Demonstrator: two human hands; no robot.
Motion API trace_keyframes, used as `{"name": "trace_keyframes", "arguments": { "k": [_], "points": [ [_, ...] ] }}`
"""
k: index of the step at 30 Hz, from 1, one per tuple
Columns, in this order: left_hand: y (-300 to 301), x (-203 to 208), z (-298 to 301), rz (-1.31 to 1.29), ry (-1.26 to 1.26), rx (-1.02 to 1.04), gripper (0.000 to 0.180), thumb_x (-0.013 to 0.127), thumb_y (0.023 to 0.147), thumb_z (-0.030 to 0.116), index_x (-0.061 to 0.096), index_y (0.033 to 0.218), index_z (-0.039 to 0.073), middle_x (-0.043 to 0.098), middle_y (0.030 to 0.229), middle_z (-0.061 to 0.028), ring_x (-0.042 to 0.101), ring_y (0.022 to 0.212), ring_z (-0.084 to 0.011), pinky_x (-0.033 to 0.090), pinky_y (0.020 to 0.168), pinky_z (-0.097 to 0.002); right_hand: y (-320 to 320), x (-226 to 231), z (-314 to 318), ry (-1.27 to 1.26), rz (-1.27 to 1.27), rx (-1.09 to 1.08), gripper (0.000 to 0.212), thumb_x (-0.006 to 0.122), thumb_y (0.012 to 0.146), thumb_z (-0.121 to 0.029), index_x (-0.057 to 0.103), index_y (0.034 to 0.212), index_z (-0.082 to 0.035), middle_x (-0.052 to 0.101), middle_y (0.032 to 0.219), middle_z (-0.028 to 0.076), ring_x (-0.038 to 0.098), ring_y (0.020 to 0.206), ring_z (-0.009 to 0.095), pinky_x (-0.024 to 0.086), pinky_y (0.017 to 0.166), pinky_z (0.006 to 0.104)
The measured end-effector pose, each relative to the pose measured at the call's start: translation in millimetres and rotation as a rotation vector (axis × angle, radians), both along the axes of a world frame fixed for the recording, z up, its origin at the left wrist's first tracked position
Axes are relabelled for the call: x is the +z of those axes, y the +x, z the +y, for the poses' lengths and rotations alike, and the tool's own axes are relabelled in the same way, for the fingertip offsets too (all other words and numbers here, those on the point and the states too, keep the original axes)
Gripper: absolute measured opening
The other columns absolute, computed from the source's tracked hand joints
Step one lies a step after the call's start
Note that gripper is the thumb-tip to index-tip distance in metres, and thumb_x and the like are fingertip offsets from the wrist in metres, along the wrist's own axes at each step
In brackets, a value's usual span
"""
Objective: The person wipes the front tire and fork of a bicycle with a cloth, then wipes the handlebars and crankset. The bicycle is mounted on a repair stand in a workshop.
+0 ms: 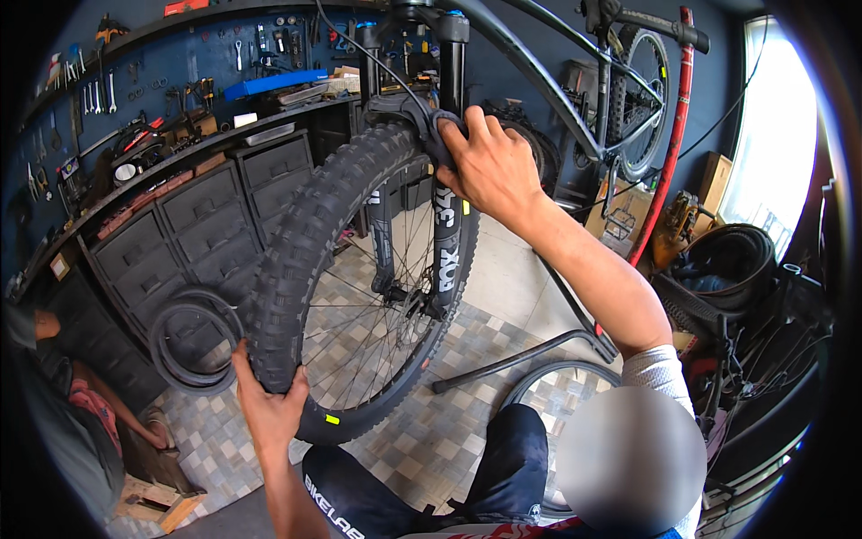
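Observation:
A bicycle front wheel with a knobby black tire (280, 260) stands upright before me, held in a black suspension fork (446, 247). My left hand (271, 395) wraps round the lower near side of the tire, thumb on one side and fingers on the other. Up at the top of the fork's lower leg, my right hand (492, 166) is closed on a dark cloth (440, 136), pressed against the leg beside the tire. Part of the cloth is hidden under the fingers. Above, the dark bike frame (530, 67) runs off to the upper right.
A red stand pole (666, 144) rises at the right, with a black foot bar (512, 361) on the tiled floor. Loose tires (193, 341) lean by dark drawers (211, 211). Tools hang over the bench. Another person's hand (158, 429) shows at left, near a wooden stool (157, 503).

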State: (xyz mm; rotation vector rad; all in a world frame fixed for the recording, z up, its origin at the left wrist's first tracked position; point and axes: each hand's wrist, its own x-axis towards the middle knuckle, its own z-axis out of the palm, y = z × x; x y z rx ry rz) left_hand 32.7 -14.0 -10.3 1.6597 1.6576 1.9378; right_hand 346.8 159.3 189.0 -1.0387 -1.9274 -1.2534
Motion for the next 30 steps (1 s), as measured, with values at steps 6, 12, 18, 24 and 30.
{"name": "trace_keyframes", "arguments": {
  "k": [6, 12, 18, 24, 30],
  "points": [
    [-2.5, 0.3, 0.6, 0.069, 0.015, 0.009, 0.076, 0.078, 0.072, 0.001, 0.042, 0.138, -0.003, 0.064, 0.108, -0.0203, 0.064, 0.096, -0.0273, 0.050, 0.090, -0.0374, 1.4, 0.0, -0.1, -0.033, -0.012, -0.013, 0.053, 0.082, 0.076, -0.037, 0.060, 0.116, -0.010, 0.052, 0.109, 0.011, 0.063, 0.098, 0.026, 0.057, 0.074, 0.0374],
    [1.3, 4.0, 0.9, 0.046, 0.011, -0.001, 0.076, 0.077, 0.072, 0.000, 0.041, 0.139, -0.004, 0.063, 0.109, -0.0206, 0.065, 0.096, -0.0271, 0.050, 0.090, -0.0374, 5.4, -3.1, -0.6, -0.024, -0.015, -0.022, 0.053, 0.082, 0.076, -0.037, 0.060, 0.116, -0.011, 0.051, 0.109, 0.011, 0.063, 0.099, 0.026, 0.057, 0.073, 0.0377],
    [1.6, 2.5, -1.7, 0.017, 0.000, -0.018, 0.075, 0.077, 0.073, -0.001, 0.041, 0.139, -0.005, 0.063, 0.109, -0.0187, 0.063, 0.097, -0.0226, 0.051, 0.090, -0.0341, 1.9, 0.5, 0.4, -0.038, 0.008, -0.013, 0.057, 0.082, 0.075, -0.038, 0.060, 0.120, -0.011, 0.052, 0.107, 0.011, 0.064, 0.099, 0.026, 0.057, 0.074, 0.0387],
    [-0.1, -0.6, -0.2, 0.013, 0.006, -0.020, 0.076, 0.077, 0.073, -0.001, 0.041, 0.140, -0.004, 0.064, 0.109, -0.0188, 0.064, 0.097, -0.0237, 0.051, 0.089, -0.0348, 0.3, 4.3, -0.5, -0.060, 0.033, -0.015, 0.056, 0.083, 0.075, -0.039, 0.060, 0.117, -0.009, 0.052, 0.109, 0.012, 0.064, 0.098, 0.028, 0.057, 0.074, 0.0392],
    [2.7, 1.0, -2.0, 0.010, -0.002, -0.018, 0.076, 0.077, 0.074, -0.002, 0.040, 0.140, -0.005, 0.063, 0.111, -0.0185, 0.063, 0.099, -0.0222, 0.051, 0.089, -0.0338, 1.3, -0.3, -1.6, -0.044, 0.021, 0.011, 0.058, 0.084, 0.074, -0.037, 0.059, 0.118, -0.009, 0.051, 0.109, 0.013, 0.065, 0.097, 0.029, 0.057, 0.075, 0.0404]
  ]
}}
